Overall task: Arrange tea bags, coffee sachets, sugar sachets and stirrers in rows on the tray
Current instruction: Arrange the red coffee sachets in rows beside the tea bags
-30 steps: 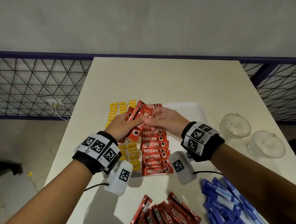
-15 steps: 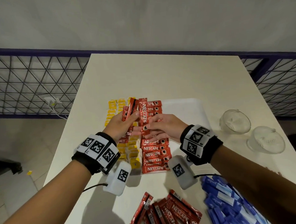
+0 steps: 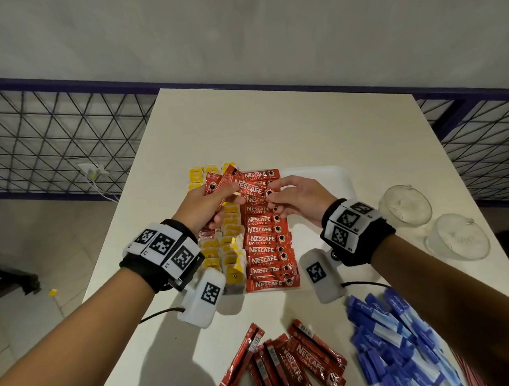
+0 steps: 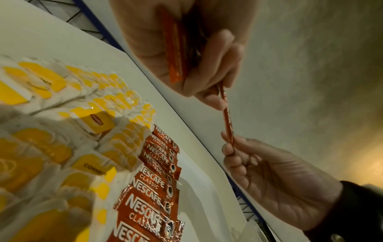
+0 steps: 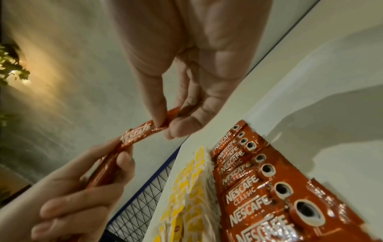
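Observation:
A white tray (image 3: 332, 183) carries a column of yellow tea bags (image 3: 231, 253) on the left and a column of red coffee sachets (image 3: 267, 239) beside it. My left hand (image 3: 211, 202) grips a small bunch of red coffee sachets (image 3: 217, 186) above the tray's far end. One sachet (image 3: 251, 190) from that bunch sticks out to the right, and my right hand (image 3: 280, 196) pinches its free end between thumb and fingers. The same sachet (image 4: 227, 122) spans both hands in the left wrist view, and its label (image 5: 137, 135) shows in the right wrist view.
Loose red coffee sachets (image 3: 289, 365) lie near the table's front edge, with a heap of blue sugar sachets (image 3: 396, 341) to their right. Two clear glass cups (image 3: 431, 222) stand at the right. The tray's right half is bare white. A metal railing (image 3: 53, 144) borders the table.
The bunch in my left hand has tipped, and one sachet now lies crosswise over the coffee column. My right hand has shifted from the column to pinching that sachet's end.

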The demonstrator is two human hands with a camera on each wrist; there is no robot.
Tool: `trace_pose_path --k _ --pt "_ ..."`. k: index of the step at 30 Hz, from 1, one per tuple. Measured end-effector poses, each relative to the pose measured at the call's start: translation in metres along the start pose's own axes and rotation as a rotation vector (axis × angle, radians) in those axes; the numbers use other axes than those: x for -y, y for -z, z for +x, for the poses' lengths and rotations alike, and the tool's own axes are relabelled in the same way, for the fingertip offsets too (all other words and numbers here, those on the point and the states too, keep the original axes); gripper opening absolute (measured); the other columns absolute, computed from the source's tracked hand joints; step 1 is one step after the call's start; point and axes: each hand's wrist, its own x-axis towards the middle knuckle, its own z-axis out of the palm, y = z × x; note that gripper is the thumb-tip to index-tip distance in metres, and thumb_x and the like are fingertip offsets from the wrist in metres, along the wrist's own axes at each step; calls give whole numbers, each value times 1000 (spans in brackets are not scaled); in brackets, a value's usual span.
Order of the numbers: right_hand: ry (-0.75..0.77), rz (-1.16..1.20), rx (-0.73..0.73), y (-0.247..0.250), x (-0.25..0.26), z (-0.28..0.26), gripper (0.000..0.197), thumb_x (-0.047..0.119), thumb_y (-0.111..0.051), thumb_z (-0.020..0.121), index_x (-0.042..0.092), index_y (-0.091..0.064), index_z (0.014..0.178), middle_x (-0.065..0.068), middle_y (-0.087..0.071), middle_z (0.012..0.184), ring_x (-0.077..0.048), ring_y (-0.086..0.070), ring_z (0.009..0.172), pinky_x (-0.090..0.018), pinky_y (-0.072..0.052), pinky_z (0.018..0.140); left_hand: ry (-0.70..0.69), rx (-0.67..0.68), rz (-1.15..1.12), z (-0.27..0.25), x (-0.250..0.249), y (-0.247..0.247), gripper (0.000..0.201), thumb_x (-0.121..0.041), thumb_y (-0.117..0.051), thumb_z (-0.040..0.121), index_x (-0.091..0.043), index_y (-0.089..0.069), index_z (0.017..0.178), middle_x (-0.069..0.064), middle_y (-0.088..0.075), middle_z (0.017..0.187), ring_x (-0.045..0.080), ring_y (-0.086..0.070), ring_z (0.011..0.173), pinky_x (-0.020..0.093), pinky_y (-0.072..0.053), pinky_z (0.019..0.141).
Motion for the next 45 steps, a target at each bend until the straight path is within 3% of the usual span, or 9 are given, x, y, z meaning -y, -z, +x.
trace_pose_path --k 4,10,16,20,22,26,32,39,45 --pt "10 62 41 9 -2 9 16 -3 -60 83 6 -56 96 -9 -66 77 -7 -65 58 -15 -55 62 -3 -10 -41 3 3 1 25 -31 -55 92 -11 -51 78 -6 -54 52 6 -28 30 14 -23 34" --pt "11 -3 -118 29 2 41 14 -5 -61 82 4 -57 93 -12 -65 77 -10 -63 55 -16 -55 59 146 -7 -140 11 5 5 27 -40 -47 94 -15 -58 91 -2 -38 51 5 -25 29 11 -21 32" --pt "-60 -192 -231 42 -2 83 11 1 -67 81 8 -59 78 -11 -67 77 -10 -62 56 -19 -54 66 174 -24 -122 19 11 13 22 -28 -45 97 -14 -58 87 -6 -37 44 5 -23 29 12 -20 32" --pt "-143 -272 -240 38 -4 102 8 3 -67 82 9 -61 81 -6 -63 66 -3 -52 35 -12 -44 41 191 -41 -119 25 16 20 18 -26 -47 96 -14 -58 91 -7 -37 43 5 -23 30 13 -20 32" --pt "-160 -315 -231 35 -6 108 9 7 -67 82 7 -63 90 -5 -63 67 -4 -51 38 -13 -39 38 198 -48 -131 27 17 23 17 -25 -47 96 -14 -59 90 -7 -36 44 5 -23 31 13 -19 32" --pt "-182 -364 -253 32 -10 114 14 13 -68 82 7 -61 92 -5 -64 74 -10 -49 54 -21 -37 51 205 -55 -130 32 20 25 18 -25 -47 96 -15 -60 89 -6 -35 47 6 -22 32 14 -18 35" --pt "-201 -541 -256 34 -14 121 20 21 -67 83 14 -55 69 -10 -64 89 -15 -50 63 -24 -42 64 213 -27 -98 37 24 24 19 -27 -47 96 -13 -60 97 -7 -35 46 5 -23 33 15 -21 32" --pt "-206 -579 -283 33 -18 122 26 27 -70 81 14 -51 68 -12 -64 95 -22 -50 81 -32 -44 79 245 43 -160 36 19 21 24 -30 -40 98 -13 -57 96 -6 -37 46 5 -23 32 13 -19 32" --pt "-136 -471 -326 36 -10 110 22 28 -70 80 14 -56 91 -8 -65 95 -17 -56 72 -27 -48 69 242 129 -203 29 15 19 27 -27 -33 101 -10 -55 100 -1 -46 50 6 -32 32 13 -24 30"
